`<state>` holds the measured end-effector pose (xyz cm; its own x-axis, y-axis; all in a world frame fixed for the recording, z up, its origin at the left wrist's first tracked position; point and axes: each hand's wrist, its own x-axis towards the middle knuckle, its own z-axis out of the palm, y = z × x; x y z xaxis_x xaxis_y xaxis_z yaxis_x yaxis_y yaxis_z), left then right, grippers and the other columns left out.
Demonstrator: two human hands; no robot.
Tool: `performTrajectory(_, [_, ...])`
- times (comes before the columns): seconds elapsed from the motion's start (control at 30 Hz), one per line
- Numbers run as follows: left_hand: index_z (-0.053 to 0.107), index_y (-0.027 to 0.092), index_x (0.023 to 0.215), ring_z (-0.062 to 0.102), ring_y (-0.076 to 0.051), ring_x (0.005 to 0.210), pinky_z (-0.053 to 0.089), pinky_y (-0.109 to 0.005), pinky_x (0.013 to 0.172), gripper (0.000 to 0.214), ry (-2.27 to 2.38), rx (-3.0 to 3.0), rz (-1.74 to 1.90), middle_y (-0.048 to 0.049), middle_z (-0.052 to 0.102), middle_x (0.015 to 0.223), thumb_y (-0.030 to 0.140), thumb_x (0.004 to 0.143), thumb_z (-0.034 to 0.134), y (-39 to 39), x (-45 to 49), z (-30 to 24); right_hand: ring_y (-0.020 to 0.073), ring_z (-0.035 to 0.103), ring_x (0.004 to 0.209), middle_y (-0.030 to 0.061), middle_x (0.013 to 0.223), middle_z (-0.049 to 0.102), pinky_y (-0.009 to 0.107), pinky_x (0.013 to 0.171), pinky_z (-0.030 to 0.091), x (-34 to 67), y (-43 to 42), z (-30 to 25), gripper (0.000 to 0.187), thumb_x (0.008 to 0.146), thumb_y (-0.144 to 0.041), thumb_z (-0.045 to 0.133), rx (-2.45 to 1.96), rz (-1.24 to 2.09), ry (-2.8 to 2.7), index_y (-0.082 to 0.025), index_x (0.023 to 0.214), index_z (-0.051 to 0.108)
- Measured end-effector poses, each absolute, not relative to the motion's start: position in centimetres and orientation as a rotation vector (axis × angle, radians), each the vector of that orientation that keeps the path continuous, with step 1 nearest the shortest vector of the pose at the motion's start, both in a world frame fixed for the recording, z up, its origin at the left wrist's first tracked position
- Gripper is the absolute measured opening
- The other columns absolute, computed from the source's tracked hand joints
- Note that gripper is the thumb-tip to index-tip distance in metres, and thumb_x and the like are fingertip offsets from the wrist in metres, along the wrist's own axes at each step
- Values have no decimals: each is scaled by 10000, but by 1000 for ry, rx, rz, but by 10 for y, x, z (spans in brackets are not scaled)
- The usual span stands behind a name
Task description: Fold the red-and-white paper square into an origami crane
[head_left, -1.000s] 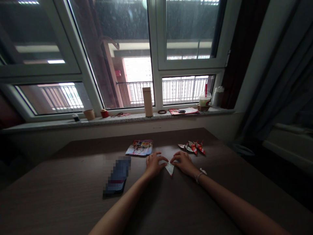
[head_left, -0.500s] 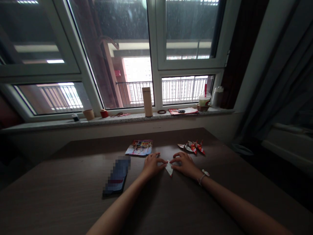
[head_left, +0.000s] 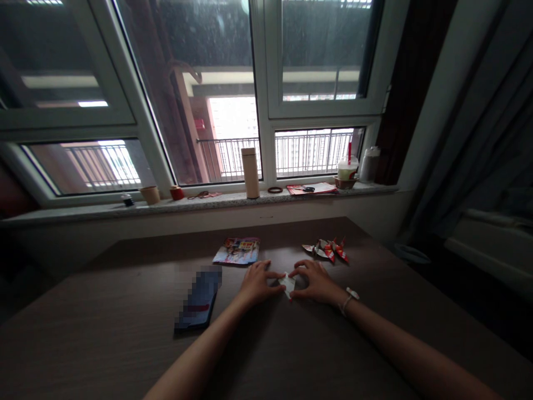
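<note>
A small piece of folded paper, mostly white with a red tip, lies on the dark wooden table between my hands. My left hand grips its left side, thumb and index finger closed on the edge. From the other side my right hand pinches the paper, the thumb near its lower tip and the index finger at the top. A bracelet circles my right wrist. Just beyond the right hand sit several folded paper cranes in red and white.
A phone with a pixelated screen lies left of my arm. Behind my left hand is a colourful packet. Along the windowsill stand a tan bottle, a paper cup, a drink cup with a straw, and scissors on papers.
My thumbs have shifted down along the paper's sides; the right thumb is now near the bottom tip. The paper's visible outline looks wider. Other things stay put.
</note>
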<state>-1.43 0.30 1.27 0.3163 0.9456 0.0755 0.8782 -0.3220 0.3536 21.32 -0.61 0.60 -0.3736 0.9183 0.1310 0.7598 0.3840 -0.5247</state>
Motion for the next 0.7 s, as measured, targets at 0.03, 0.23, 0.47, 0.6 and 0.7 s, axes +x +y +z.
performTrajectory(0.03, [683, 455, 1154, 346, -292, 1404, 236, -463, 1172, 479, 1661, 2333, 393, -8, 442, 1498, 659, 722, 657, 3, -14, 12, 302, 394, 1336, 41, 1363, 508, 547, 1169, 145, 213, -6, 6, 587, 609, -597, 789, -1450, 543, -2252, -354, 1131, 676])
performTrajectory(0.23, [653, 463, 1194, 325, -307, 1423, 201, -499, 1179, 589, 1664, 2335, 351, -26, 418, 1522, 721, 665, 663, 0, -13, 13, 338, 336, 1366, 57, 1403, 448, 617, 1168, 62, 213, -7, 5, 687, 561, -623, 796, -1480, 576, -2286, -338, 1166, 639])
performTrajectory(0.47, [627, 467, 1230, 290, -337, 1443, 165, -526, 1187, 630, 1660, 2324, 324, -13, 380, 1551, 712, 651, 675, -4, -12, 16, 335, 325, 1373, 66, 1419, 429, 617, 1173, 45, 215, -7, 2, 710, 578, -652, 776, -1452, 547, -2318, -333, 1192, 614])
performTrajectory(0.6, [625, 457, 1238, 272, -350, 1451, 157, -543, 1186, 645, 1658, 2320, 318, -14, 376, 1555, 717, 649, 668, -4, -11, 16, 315, 333, 1377, 50, 1424, 441, 590, 1177, 83, 219, -3, 2, 581, 670, -611, 745, -1442, 573, -2341, -354, 1179, 634])
performTrajectory(0.7, [618, 444, 1254, 248, -365, 1459, 151, -557, 1183, 684, 1660, 2315, 299, -20, 360, 1564, 720, 631, 676, -5, -10, 16, 283, 366, 1359, 34, 1393, 481, 555, 1177, 122, 221, -1, 1, 380, 803, -528, 658, -1437, 546, -2316, -367, 1147, 663])
